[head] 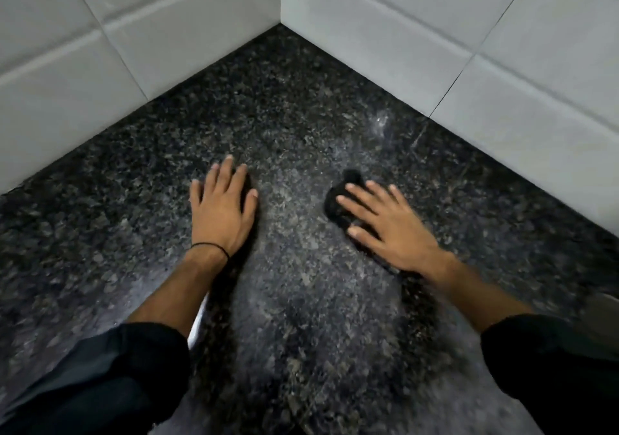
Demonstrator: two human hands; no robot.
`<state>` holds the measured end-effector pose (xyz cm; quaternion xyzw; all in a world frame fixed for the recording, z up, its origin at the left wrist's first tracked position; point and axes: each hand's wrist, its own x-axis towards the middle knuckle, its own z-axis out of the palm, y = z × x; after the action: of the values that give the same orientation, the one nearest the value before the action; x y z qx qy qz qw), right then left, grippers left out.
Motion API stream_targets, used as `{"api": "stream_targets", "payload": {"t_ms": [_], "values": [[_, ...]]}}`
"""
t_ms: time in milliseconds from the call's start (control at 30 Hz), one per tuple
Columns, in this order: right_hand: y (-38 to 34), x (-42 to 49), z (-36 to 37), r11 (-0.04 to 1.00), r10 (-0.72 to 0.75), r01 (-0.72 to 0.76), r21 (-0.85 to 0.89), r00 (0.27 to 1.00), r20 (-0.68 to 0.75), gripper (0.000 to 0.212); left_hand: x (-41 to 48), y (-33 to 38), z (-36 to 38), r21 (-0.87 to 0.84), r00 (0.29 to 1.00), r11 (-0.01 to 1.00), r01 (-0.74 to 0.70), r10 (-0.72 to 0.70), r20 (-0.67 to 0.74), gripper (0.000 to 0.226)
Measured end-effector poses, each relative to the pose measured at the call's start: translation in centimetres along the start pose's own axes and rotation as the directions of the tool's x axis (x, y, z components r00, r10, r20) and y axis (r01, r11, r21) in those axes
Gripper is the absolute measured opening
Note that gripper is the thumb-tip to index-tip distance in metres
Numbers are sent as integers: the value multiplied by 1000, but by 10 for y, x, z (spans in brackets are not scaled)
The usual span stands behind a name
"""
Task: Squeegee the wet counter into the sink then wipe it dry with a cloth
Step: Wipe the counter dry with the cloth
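Drying stage, likely: right hand (388, 227) presses a dark cloth (336, 215) on the worktop (301, 300).
Cloth at 3 o'clock under straight fingers; left hand (221, 213) flat, empty, at 9 o'clock. No squeegee visible.

- Counter (301, 116): stone, granite by its look, black with grey and off-white flecks. Smooth, polished. A pale streaked sheen lies right of centre, near the wall; a broad hazy grey sheen runs down the middle to the lower edge of the frame.
- Wall tiles (385, 32), upper left and upper right: white glazed ceramic, glossy and smooth, with bevelled edges and thin dark grout lines.
- Cloth (338, 206), right of centre, partly under the right hand (392, 227): black, matt, soft and rumpled. The weave is too blurred to tell.
- Sleeves (117, 367), lower corners: black woven fabric, matt, creased.
- Wrist band (211, 246), left of centre: thin black cord, matt.
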<state>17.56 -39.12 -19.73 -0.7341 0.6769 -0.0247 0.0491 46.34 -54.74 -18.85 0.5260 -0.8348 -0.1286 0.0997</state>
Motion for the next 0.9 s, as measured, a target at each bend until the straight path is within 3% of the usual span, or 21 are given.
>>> {"api": "stream_targets", "payload": {"t_ms": [67, 167, 267, 333, 400, 467, 533, 633, 700, 767, 800, 867, 900], "values": [[48, -4, -9, 971, 237, -236, 27, 971, -38, 59, 8, -9, 9, 19, 996, 997, 74, -75, 43, 55], [94, 14, -19, 817, 576, -571, 86, 815, -67, 65, 6, -13, 17, 41, 995, 994, 97, -98, 34, 59], [94, 74, -21, 690, 721, -711, 138, 692, -39, 69, 7, -12, 19, 34, 995, 994, 100, -101, 21, 59], [70, 123, -20, 724, 682, -673, 150, 732, -7, 70, 8, -13, 18, 30, 994, 994, 105, -106, 23, 59], [27, 165, -16, 834, 538, -532, 147, 843, -2, 67, 8, -13, 17, 22, 994, 995, 102, -103, 25, 58], [-26, 185, -9, 938, 330, -328, 113, 944, -3, 63, 6, -14, 15, -1, 996, 996, 90, -90, 30, 57], [-65, 179, -1, 996, 72, -73, 56, 997, 15, 61, 6, -15, 13, -38, 996, 996, 83, -82, 23, 56], [-55, 143, 5, 959, -282, 281, 26, 958, 45, 58, 5, -17, 12, -51, 996, 994, 92, -92, 10, 55], [-13, 126, 0, 919, -393, 393, 21, 917, 65, 58, 6, -16, 13, -45, 996, 995, 93, -92, 12, 55], [40, 122, -8, 939, -343, 345, -17, 937, 65, 58, 6, -14, 14, -32, 996, 995, 92, -91, 21, 55], [66, 124, -13, 970, -242, 244, -24, 969, 57, 59, 6, -14, 14, -22, 995, 995, 93, -93, 24, 55], [105, 135, -21, 997, 80, -80, -10, 997, 21, 64, 7, -12, 16, -3, 994, 995, 102, -102, 25, 56], [115, 145, -23, 964, 264, -264, 23, 964, 1, 67, 7, -12, 17, 5, 994, 994, 106, -106, 25, 57]]}}
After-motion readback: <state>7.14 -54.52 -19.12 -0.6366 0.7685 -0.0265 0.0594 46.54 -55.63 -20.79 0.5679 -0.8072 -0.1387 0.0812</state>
